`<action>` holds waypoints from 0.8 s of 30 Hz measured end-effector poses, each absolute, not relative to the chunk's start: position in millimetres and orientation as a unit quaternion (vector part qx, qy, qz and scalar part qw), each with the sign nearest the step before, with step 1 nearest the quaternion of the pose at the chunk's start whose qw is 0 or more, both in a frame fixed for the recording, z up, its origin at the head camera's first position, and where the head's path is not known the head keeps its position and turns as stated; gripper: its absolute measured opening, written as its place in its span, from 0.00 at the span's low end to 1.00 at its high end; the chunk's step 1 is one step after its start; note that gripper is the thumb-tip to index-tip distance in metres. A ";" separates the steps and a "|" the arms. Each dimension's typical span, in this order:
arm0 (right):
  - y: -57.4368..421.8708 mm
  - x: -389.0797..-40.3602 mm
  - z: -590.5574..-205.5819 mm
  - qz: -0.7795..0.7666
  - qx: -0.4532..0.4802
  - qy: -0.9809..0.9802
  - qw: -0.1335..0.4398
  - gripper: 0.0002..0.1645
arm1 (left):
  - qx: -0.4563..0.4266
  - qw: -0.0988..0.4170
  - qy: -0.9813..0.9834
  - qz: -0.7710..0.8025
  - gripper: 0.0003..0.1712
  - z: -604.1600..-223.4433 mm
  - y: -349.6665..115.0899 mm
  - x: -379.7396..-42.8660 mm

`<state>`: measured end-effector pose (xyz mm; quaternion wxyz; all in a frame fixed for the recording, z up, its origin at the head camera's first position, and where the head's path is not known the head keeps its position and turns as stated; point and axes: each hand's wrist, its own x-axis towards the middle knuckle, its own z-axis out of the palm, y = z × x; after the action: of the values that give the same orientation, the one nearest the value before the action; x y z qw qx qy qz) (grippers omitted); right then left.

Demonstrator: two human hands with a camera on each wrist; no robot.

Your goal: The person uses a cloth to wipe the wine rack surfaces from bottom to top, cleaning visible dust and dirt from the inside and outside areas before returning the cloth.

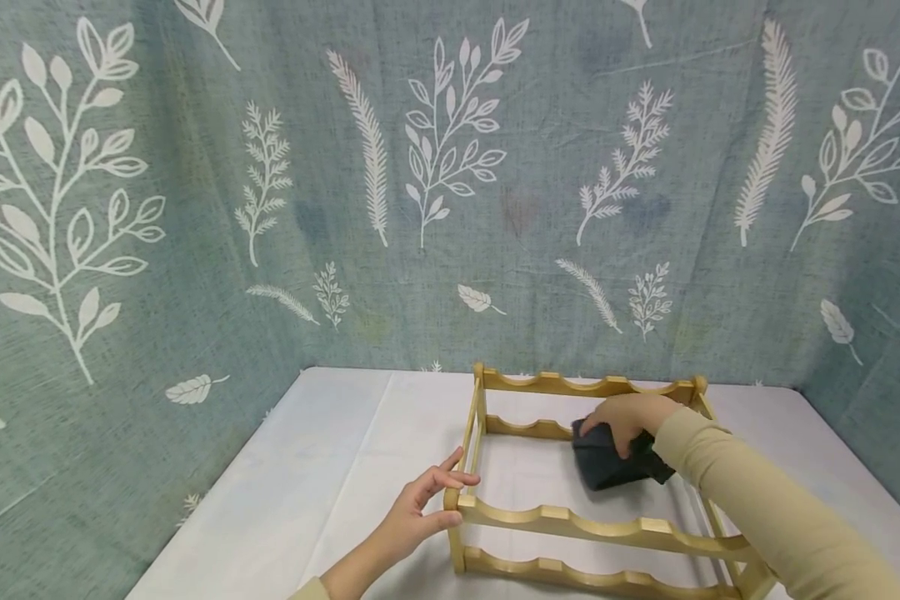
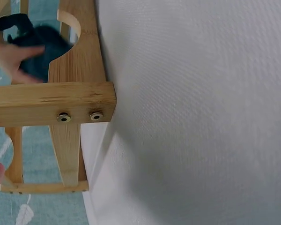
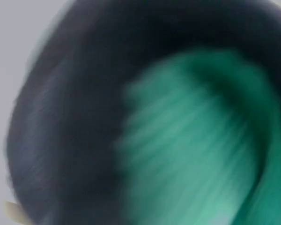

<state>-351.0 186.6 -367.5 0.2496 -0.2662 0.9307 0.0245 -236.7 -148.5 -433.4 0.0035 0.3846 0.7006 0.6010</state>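
Note:
A light wooden rack with scalloped rails (image 1: 555, 518) stands on the white table. At its near left corner my left hand (image 1: 417, 507) holds the post, thumb in front and fingers reaching over the side rail. My right hand (image 1: 630, 419) reaches over the rack's right side and grips a dark cloth item (image 1: 607, 463) from above, inside the frame. The right wrist view shows this dark cloth (image 3: 70, 126) blurred and close, with green ribbed fabric (image 3: 192, 145) in its opening. In the left wrist view the cloth (image 2: 42, 49) appears behind the rack's end, fingers spread across it.
The white table (image 1: 345, 450) extends to the left of the rack and a little to its right. A grey-green curtain (image 1: 307, 208) with white leaf prints encloses the back and both sides. Metal bolts (image 2: 64, 117) show on the rack's end bar.

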 end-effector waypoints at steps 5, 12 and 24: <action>142.3 -352.4 -375.5 0.054 -0.387 0.914 0.104 0.36 | 0.391 -0.008 0.698 0.600 0.09 -432.8 -149.6 -236.8; 95.8 -365.2 -398.6 0.165 -0.483 0.857 -0.068 0.35 | 0.392 -0.006 0.697 0.600 0.09 -431.8 -146.0 -236.4; 125.9 -367.4 -399.0 0.251 -0.428 0.868 0.026 0.34 | 0.396 -0.018 0.696 0.599 0.10 -434.6 -148.9 -235.2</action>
<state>-367.4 125.9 -399.0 0.0262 -0.4277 0.8679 0.2512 -235.2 -148.9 -434.6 -0.0176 0.3963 0.6958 0.5987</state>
